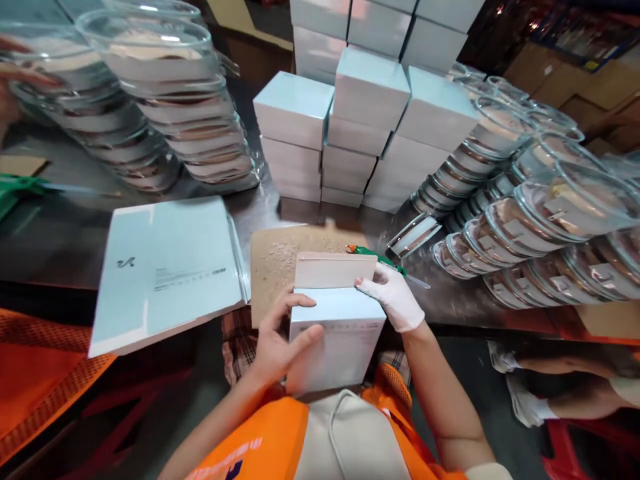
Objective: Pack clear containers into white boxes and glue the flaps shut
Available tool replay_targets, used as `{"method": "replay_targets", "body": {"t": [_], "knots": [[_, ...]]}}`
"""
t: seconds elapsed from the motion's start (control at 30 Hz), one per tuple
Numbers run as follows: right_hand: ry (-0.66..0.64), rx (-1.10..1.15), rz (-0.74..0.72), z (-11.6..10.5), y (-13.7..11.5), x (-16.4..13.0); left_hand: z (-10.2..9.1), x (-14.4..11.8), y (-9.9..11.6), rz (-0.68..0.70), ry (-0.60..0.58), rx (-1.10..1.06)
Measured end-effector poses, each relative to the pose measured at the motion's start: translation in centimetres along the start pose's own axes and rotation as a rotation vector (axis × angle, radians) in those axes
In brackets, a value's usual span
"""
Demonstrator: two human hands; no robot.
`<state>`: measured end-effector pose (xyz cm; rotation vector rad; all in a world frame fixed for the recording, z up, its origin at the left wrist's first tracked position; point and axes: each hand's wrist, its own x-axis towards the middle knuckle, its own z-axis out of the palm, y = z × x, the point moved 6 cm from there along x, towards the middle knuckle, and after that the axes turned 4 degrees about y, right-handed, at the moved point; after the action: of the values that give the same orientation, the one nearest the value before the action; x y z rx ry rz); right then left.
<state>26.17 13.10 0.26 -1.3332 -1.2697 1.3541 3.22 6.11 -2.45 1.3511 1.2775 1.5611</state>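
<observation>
Hands and box at the near edge of a table. The box (335, 350), pale, is directly before the person's torso, above the lap, with its flap (333, 272) raised along the far edge of the top. The left hand (280, 337), bare, grips the box at its left side: the thumb lies across the front face and the index finger reaches over the top. The right hand (397, 300), in a white glove with the thumb tip exposed, has its grip closed at the far right corner, the thumb against the flap. Beyond the box lies a brown mat (270, 263) strewn with pale specks; whether the two touch cannot be told. A green cutter (373, 253) with an orange tip lies just beyond the right hand.

To the left, flat cartons (173, 260), pale blue with a dark logo, lie in a pile, one corner projecting past the edge of the table (250, 207). Behind the mat rise stacked boxes (370, 93), closed. Clear tubs stand in columns at the far left (175, 100) and in several more at the right (530, 213). At the upper left margin, a co-worker's hand (17, 77), blurred, is at the tubs. The person wears an orange vest (270, 443).
</observation>
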Motion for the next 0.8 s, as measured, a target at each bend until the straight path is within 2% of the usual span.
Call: {"method": "replay_targets", "body": {"t": [0.07,0.13,0.27,0.33,0.43,0.5,0.63,0.8], "knots": [[-0.006,0.064,-0.021,0.5,0.1,0.3,0.2,0.3,-0.4,-0.054,0.018,-0.043],[-0.041,0.022,-0.116,-0.1,-0.1,0.2,0.1,0.6,-0.8,-0.092,0.067,-0.156],[-0.373,-0.192,-0.403,-0.1,-1.8,-1.4,0.2,1.1,-1.3,-0.096,0.088,-0.394],[-0.445,-0.295,-0.555,0.3,-2.8,-2.2,0.2,1.2,-1.3,-0.072,0.074,-0.321],[-0.420,-0.413,-0.730,1.3,-3.7,-2.9,-0.2,1.6,-1.0,-0.032,0.061,-0.167],[-0.412,-0.448,-0.771,1.9,-3.9,-3.2,-0.4,1.8,-0.6,-0.016,0.037,-0.159],[-0.410,-0.447,-0.754,2.3,-3.6,-3.3,-0.5,1.9,-0.1,-0.016,0.025,-0.190],[-0.397,-0.403,-0.698,2.0,-2.4,-2.5,-0.2,1.3,-0.8,-0.061,0.038,-0.194]]}}
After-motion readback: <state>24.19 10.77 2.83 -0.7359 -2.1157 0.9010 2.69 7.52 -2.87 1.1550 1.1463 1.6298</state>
